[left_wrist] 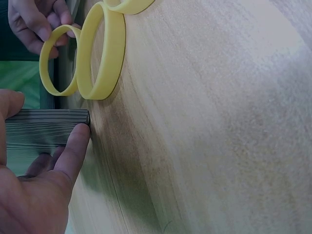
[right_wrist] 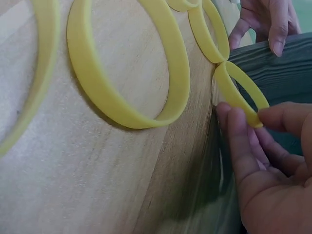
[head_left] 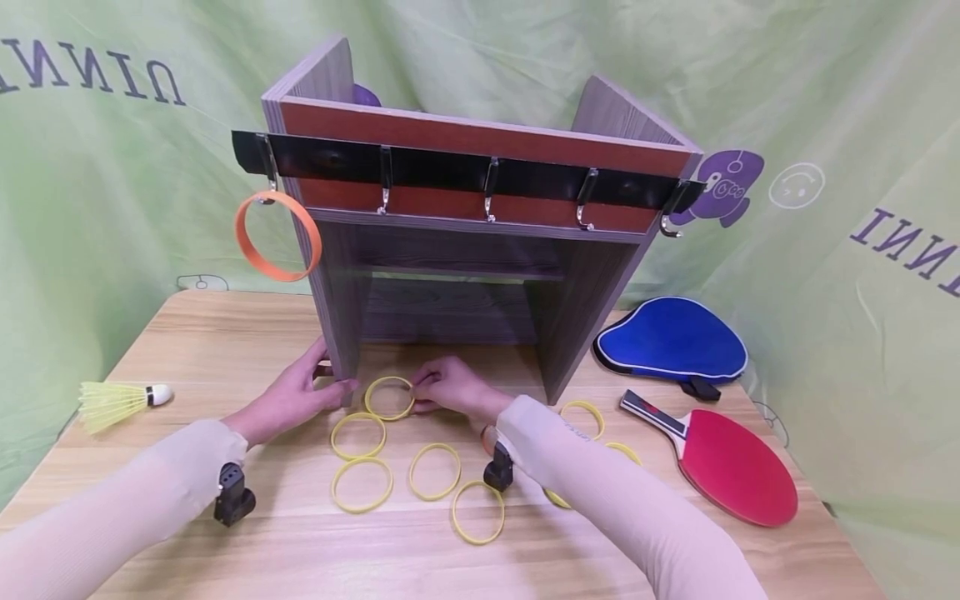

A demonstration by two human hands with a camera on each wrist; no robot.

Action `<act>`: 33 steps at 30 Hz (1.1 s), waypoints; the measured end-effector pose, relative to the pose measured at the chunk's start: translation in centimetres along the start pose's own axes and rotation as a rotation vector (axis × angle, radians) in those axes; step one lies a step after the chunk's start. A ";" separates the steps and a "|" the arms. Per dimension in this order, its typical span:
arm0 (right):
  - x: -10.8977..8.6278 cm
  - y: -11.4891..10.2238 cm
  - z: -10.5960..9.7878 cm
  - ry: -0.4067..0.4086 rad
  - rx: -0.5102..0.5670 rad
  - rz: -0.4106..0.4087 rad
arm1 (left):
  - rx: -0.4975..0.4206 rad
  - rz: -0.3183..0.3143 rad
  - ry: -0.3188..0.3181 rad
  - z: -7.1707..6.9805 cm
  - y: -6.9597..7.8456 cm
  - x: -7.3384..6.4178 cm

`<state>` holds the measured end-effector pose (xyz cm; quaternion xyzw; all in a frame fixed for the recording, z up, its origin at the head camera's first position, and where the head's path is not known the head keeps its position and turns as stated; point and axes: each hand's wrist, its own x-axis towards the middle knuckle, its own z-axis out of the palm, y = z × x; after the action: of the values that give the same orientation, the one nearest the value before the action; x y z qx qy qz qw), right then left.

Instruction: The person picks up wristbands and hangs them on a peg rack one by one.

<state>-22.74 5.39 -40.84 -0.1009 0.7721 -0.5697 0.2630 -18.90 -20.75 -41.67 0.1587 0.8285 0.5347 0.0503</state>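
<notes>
Pale green cloth (head_left: 465,42) hangs behind a wood-grained surface (head_left: 285,542), where a grey wooden shelf unit (head_left: 577,308) stands toward the far edge, a black hook rail (head_left: 438,171) across its front. An orange ring (head_left: 279,274) hangs from the leftmost hook (head_left: 267,158). Near the foot of the unit's left panel (head_left: 337,292), the right hand (head_left: 453,387) pinches a yellow ring (right_wrist: 237,99) by its rim between thumb and fingers; whether it rests on the surface or is lifted, I cannot tell. The left hand (head_left: 300,396) grips that panel low down, fingers set to either side. More yellow rings (head_left: 362,509) lie between the unit and the near edge. A shuttlecock (head_left: 123,402) lies by the left edge, a red table tennis paddle (head_left: 738,467) and a blue paddle case (head_left: 671,337) by the right edge.

The pinch takes in only a thin piece of rim, so slight loosening could let the ring slip. Its neighbour lies so close that a sideways drag might catch and shift it. The right sleeve (head_left: 600,479) hangs over the rings on the right and could sweep them along if the arm drops. A hard tug by the left hand might rock the unit and shake the orange ring loose.
</notes>
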 end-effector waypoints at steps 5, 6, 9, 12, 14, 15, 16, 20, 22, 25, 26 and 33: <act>-0.5 0.2 -0.4 -0.041 0.091 0.005 | -0.003 0.000 -0.001 0.0 0.0 -0.1; -0.6 0.3 -0.6 -0.049 0.102 0.000 | 0.001 -0.003 0.001 0.0 0.0 -0.1; -0.9 0.2 -1.1 -0.069 0.132 -0.012 | 0.018 -0.013 0.005 0.0 0.0 -0.1; -1.4 0.0 -1.6 -0.090 0.144 -0.035 | 0.031 -0.017 0.008 -0.1 0.0 -0.1; -1.7 -0.1 -2.0 -0.103 0.155 -0.054 | 0.039 -0.010 0.010 -0.1 0.1 -0.1; -1.9 -0.2 -2.2 -0.111 0.160 -0.067 | 0.042 -0.009 0.011 -0.1 0.1 -0.1; -2.0 -0.2 -2.3 -0.118 0.167 -0.075 | 0.041 -0.009 0.012 -0.1 0.1 -0.1; -2.6 -0.3 -2.7 -0.141 0.199 -0.100 | 0.045 -0.006 0.011 -0.1 0.1 -0.1; -3.0 -0.4 -2.8 -0.153 0.211 -0.113 | 0.050 -0.003 0.008 -0.1 0.1 -0.1; -3.7 -1.0 -2.8 -0.165 0.230 -0.137 | 0.061 0.007 0.007 -0.1 0.1 -0.1; -3.9 -1.3 -2.8 -0.164 0.232 -0.149 | 0.060 0.009 0.007 -0.1 0.1 -0.1; -6.1 -4.9 -2.7 -0.177 0.291 -0.296 | 0.032 0.029 0.013 0.0 0.1 0.0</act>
<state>-19.76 8.79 -33.87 -0.2236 0.6324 -0.6964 0.2552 -18.85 -20.71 -41.55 0.1681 0.8347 0.5233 0.0346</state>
